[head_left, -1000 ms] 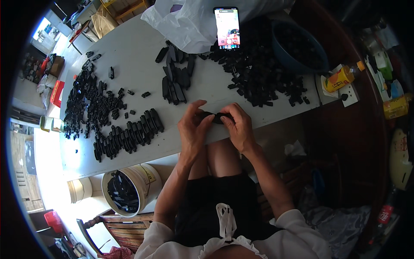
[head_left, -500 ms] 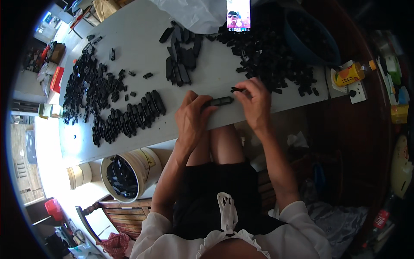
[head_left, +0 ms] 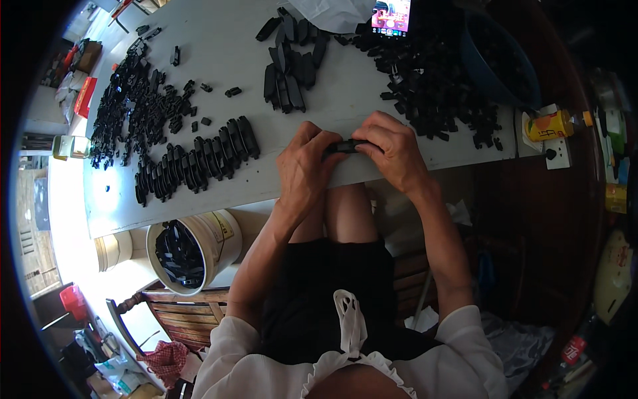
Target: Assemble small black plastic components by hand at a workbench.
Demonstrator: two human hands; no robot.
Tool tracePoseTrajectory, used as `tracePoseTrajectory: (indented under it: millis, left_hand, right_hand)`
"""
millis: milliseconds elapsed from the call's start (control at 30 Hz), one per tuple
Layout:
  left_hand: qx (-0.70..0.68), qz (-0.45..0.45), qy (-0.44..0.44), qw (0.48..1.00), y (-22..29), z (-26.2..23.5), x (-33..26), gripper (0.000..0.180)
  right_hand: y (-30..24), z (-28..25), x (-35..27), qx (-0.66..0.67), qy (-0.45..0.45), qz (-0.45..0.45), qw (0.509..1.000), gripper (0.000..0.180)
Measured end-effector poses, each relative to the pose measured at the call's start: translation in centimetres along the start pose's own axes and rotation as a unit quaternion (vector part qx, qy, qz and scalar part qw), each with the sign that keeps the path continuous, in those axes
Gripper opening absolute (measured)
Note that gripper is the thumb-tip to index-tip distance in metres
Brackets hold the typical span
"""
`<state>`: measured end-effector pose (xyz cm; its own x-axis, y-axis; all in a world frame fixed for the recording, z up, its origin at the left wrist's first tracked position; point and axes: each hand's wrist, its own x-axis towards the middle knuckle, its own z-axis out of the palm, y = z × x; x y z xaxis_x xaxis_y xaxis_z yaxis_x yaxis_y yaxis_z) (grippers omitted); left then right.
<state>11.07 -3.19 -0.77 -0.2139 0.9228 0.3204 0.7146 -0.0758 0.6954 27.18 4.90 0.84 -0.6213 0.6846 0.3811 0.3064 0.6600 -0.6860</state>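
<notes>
Close to the table's near edge, my left hand (head_left: 304, 163) is closed on one end of a long black plastic part (head_left: 343, 147). My right hand (head_left: 392, 147) pinches at its other end, thumb and fingers pressed together there; any small piece between them is hidden. To the left stands a slanting row of assembled black parts (head_left: 199, 159), set side by side. Beyond my hands lies a group of long black shells (head_left: 288, 70). Loose small black pieces (head_left: 425, 86) are heaped to the right of them, and another scatter of small black pieces (head_left: 136, 106) spreads over the left side.
A blue basin (head_left: 495, 63) of dark pieces stands at the far right, near a lit phone (head_left: 391, 16) and a white plastic bag (head_left: 332, 12). A yellow bottle (head_left: 551, 126) lies by a power strip (head_left: 559, 156). Below the table, a white bucket (head_left: 222, 249) holds black parts.
My right hand, apart before with a small black piece in its fingers, has come left against the end of the long part. The view has shifted slightly.
</notes>
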Motion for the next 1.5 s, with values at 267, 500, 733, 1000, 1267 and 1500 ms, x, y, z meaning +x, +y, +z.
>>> tracePoseTrajectory:
  millis: [267, 500, 733, 1000, 1267, 1500]
  left_hand:
    - [-0.013, -0.006, 0.004, 1.0, 0.0, 0.3, -0.1, 0.023]
    - [-0.007, 0.004, 0.004, 1.0, 0.1, 0.1, 0.1, 0.023]
    - [-0.002, 0.003, 0.003, 1.0, 0.0, 0.3, 0.0, 0.022]
    - [-0.011, 0.01, 0.001, 1.0, 0.2, 0.1, -0.1, 0.023]
    - [-0.018, 0.007, -0.014, 1.0, 0.5, -0.2, 0.3, 0.023]
    - [-0.023, 0.009, -0.007, 1.0, 0.4, -0.2, 0.4, 0.023]
  right_hand:
    - [0.9, -0.6, 0.2, 0.004, -0.035, -0.057, 0.998, 0.02]
    - [0.4, -0.6, 0.6, -0.063, -0.044, -0.085, 0.993, 0.016]
    - [-0.7, -1.1, 1.0, -0.181, -0.109, -0.093, 0.973, 0.008]
    - [-0.7, -0.8, 1.6, -0.148, -0.141, -0.058, 0.977, 0.009]
    - [-1.2, -0.8, 2.0, -0.138, -0.17, 0.009, 0.976, 0.009]
    - [-1.3, -0.1, 1.9, -0.21, -0.133, -0.046, 0.967, 0.002]
